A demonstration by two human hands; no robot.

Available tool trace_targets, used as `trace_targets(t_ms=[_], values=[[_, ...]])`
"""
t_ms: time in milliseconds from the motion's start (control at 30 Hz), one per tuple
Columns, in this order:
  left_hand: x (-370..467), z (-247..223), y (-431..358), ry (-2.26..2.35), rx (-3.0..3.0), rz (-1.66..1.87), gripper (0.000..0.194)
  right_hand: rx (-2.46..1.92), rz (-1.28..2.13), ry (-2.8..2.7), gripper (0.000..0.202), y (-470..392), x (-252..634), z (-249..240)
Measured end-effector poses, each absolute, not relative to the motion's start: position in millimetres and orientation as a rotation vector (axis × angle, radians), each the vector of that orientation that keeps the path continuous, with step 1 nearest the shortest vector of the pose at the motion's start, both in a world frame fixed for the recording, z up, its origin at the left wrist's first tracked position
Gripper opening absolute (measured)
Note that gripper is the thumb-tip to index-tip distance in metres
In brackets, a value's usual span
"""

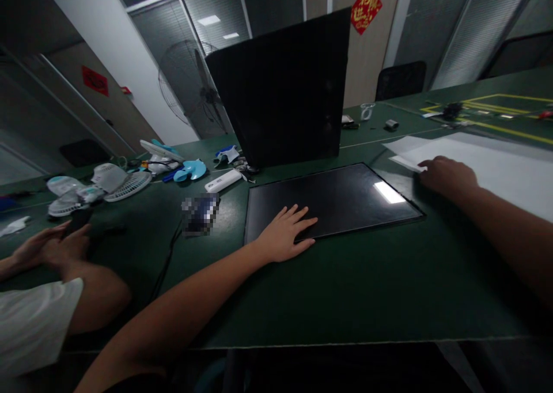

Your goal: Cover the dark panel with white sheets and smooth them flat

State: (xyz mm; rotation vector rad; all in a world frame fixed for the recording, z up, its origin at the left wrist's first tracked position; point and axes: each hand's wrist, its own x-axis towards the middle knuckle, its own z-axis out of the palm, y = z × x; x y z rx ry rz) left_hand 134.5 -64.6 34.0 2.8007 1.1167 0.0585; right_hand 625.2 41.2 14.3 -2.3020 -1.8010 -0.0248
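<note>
Left hand [283, 235] lies on the dark panel [332, 200], grip wide; right hand [449, 177] at the white sheets [505, 168], grip I can't tell!

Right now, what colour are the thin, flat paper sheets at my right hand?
The thin paper sheets are white, seen best in the head view.

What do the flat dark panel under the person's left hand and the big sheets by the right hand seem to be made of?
The dark panel looks like glass or glossy plastic, smooth and shiny: it mirrors a bright light; its thin black rim could be metal or plastic. The white sheets look like matte paper, thin and flat with crisp edges, though thin plastic is possible.
</note>
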Motion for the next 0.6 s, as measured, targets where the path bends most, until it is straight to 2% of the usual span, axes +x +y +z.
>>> trace_targets(t_ms=[600], values=[[134,34,-65,1.102,2.753,0.071,0.065,-2.381,0.027,-1.855,0.052,53,645,4]])
